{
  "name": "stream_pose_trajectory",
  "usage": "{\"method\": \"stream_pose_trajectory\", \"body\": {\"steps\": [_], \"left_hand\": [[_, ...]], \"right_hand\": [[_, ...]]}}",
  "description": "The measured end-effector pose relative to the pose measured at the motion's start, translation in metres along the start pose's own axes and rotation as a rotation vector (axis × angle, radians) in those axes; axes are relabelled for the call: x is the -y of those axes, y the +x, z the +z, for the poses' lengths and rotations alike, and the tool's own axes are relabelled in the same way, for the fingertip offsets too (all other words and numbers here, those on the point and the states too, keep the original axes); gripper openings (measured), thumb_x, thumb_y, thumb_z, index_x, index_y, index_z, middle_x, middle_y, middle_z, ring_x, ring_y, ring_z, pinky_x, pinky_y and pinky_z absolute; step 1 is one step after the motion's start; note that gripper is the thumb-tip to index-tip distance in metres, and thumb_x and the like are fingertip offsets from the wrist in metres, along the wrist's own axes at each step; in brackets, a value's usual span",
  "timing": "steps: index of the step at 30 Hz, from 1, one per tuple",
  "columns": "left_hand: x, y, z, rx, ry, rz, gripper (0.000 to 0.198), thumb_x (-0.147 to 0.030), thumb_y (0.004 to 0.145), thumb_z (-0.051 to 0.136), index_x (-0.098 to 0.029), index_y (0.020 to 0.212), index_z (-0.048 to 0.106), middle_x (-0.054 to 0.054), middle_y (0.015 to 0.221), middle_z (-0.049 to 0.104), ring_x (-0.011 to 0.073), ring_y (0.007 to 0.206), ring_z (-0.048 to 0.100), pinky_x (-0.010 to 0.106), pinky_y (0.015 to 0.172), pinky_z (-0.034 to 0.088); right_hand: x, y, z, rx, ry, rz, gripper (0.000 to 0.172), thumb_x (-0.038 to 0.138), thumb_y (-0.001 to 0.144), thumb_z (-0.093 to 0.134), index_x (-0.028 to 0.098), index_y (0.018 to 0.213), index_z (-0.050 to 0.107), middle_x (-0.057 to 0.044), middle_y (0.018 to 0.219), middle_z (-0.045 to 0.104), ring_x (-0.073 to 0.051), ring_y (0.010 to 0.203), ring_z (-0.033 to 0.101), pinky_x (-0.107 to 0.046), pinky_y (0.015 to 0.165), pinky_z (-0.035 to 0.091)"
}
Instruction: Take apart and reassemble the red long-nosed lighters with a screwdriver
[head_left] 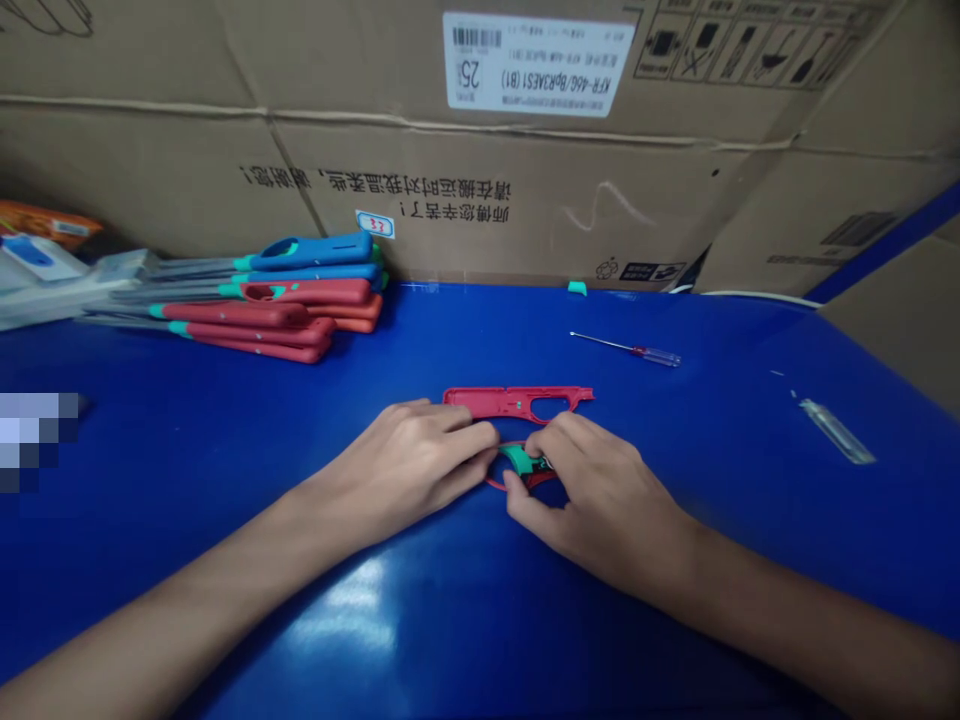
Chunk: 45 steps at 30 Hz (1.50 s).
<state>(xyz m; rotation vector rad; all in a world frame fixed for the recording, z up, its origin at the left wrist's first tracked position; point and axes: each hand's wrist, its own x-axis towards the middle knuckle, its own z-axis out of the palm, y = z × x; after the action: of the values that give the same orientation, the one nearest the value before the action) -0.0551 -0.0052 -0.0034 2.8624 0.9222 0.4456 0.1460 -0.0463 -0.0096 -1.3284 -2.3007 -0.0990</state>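
One half of a red lighter handle shell lies on the blue table between my hands. A green trigger sits in it, with a small dark part beside it. My left hand is closed on the left end of this half, its fingers hiding that end. On the right, my right hand bends its thumb and fingers around the other end, covering much of it. The matching red half shell lies just beyond, its hollow inside facing up, with a finger loop at its right.
Several finished-looking long-nosed lighters, red, blue and orange, are piled at the back left near plastic bags. A screwdriver, a clear tube and a green piece lie to the right. A cardboard box walls the back.
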Motion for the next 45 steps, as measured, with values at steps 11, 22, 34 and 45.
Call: {"method": "stream_pose_trajectory", "body": {"steps": [11, 22, 34, 45], "left_hand": [[-0.0015, 0.0009, -0.0009, -0.027, -0.007, -0.005, 0.019, -0.026, 0.097, 0.046, -0.019, 0.089, 0.062, 0.000, 0.075, 0.064, 0.0131, 0.066, 0.061, 0.026, 0.062, 0.043], [0.0007, 0.0002, -0.0039, 0.003, -0.027, 0.000, 0.021, -0.032, 0.098, 0.046, -0.020, 0.097, 0.063, 0.002, 0.085, 0.066, 0.0159, 0.072, 0.064, 0.028, 0.067, 0.046], [0.0005, 0.0020, -0.0026, -0.024, -0.032, 0.017, 0.022, -0.028, 0.097, 0.048, -0.019, 0.093, 0.068, 0.003, 0.080, 0.066, 0.0181, 0.074, 0.066, 0.030, 0.068, 0.050], [-0.0005, 0.0043, -0.0039, 0.008, -0.196, -0.041, 0.020, -0.022, 0.096, 0.050, -0.018, 0.104, 0.068, 0.005, 0.095, 0.069, 0.0176, 0.084, 0.068, 0.030, 0.078, 0.053]], "right_hand": [[-0.0038, -0.0003, 0.0001, -0.028, -0.006, -0.052, 0.022, 0.024, 0.085, 0.053, 0.015, 0.067, 0.062, -0.004, 0.064, 0.062, -0.018, 0.062, 0.061, -0.030, 0.055, 0.045], [-0.0049, 0.0008, -0.0028, -0.075, 0.140, 0.096, 0.008, 0.023, 0.075, 0.063, 0.015, 0.076, 0.061, -0.002, 0.066, 0.063, -0.016, 0.059, 0.061, -0.027, 0.054, 0.048], [-0.0012, 0.0020, -0.0060, 0.020, 0.178, 0.103, 0.010, 0.021, 0.080, 0.058, 0.015, 0.072, 0.059, -0.003, 0.069, 0.057, -0.016, 0.063, 0.056, -0.029, 0.059, 0.044], [-0.0002, 0.0038, 0.0029, -0.025, 0.067, 0.142, 0.012, 0.022, 0.077, 0.053, 0.015, 0.069, 0.058, -0.001, 0.064, 0.055, -0.014, 0.056, 0.052, -0.028, 0.053, 0.037]]}}
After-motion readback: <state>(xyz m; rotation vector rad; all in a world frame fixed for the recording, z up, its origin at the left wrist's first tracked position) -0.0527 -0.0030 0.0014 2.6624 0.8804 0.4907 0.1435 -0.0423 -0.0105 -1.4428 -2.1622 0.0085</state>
